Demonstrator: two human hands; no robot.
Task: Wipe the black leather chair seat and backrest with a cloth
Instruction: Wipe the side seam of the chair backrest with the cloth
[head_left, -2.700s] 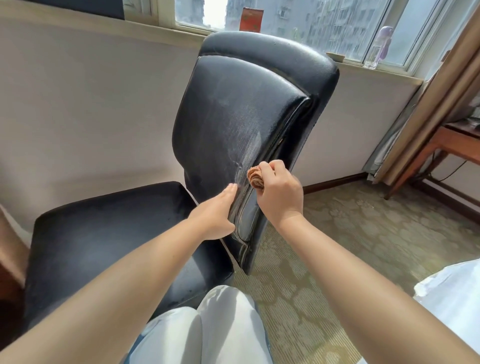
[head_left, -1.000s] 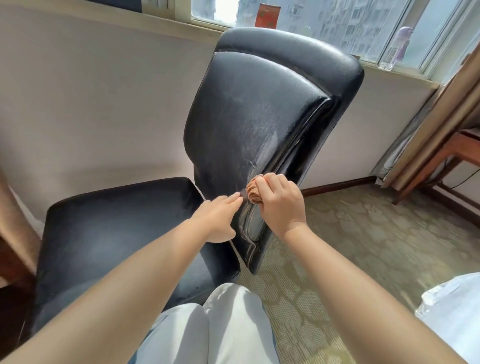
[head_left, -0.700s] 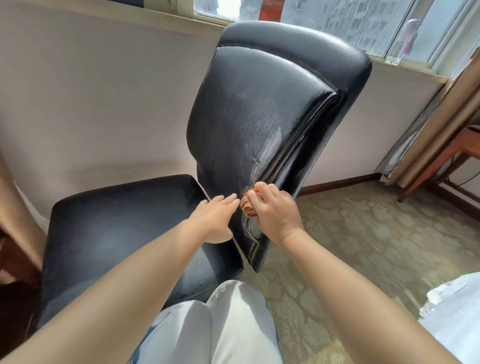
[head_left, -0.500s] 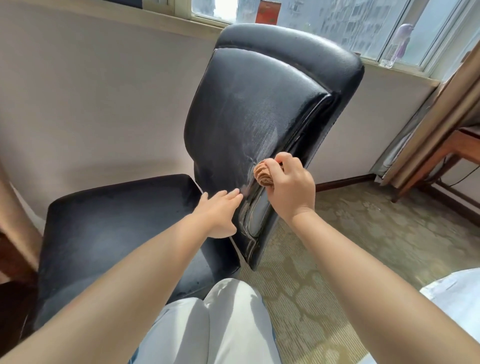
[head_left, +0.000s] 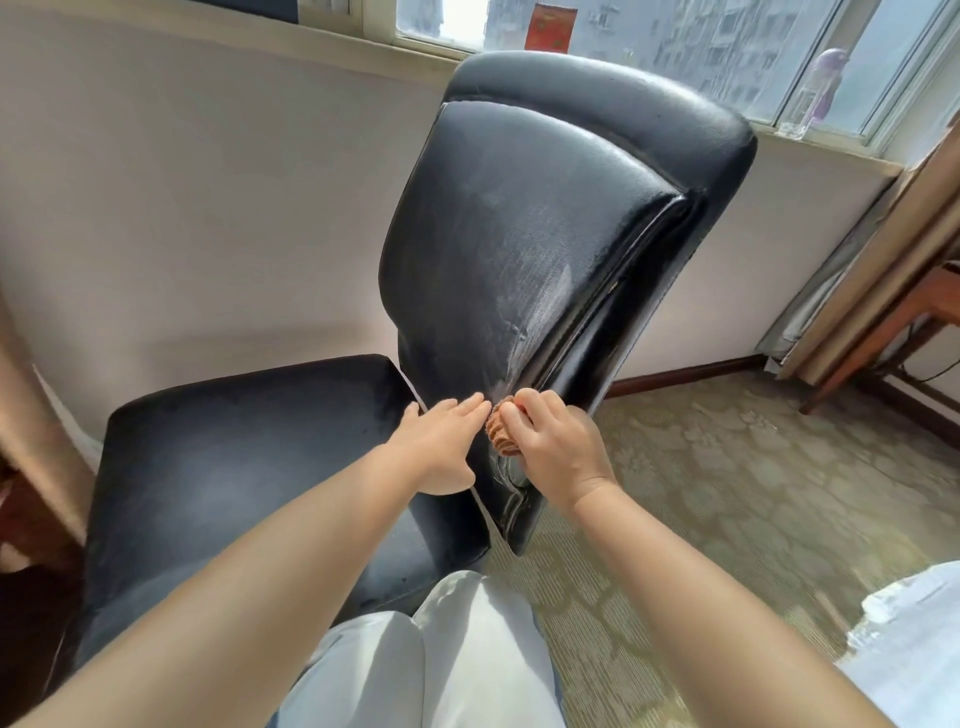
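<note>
Cloth bunched into a small orange wad, pinched in curled fingers of right hand, pressed to lower right edge of backrest. Left hand flat, fingers straight, resting on same lower edge just beside cloth; hands nearly touching. Backrest long axis up and away from hands, tilted toward window; pale streaks along right seam above cloth. Right hand nearer that seam, so likely next stroke upward along it. Seat down and left of hands, nearer left arm, dull grey film visible, probably not yet wiped. Patterned carpet at right.
</note>
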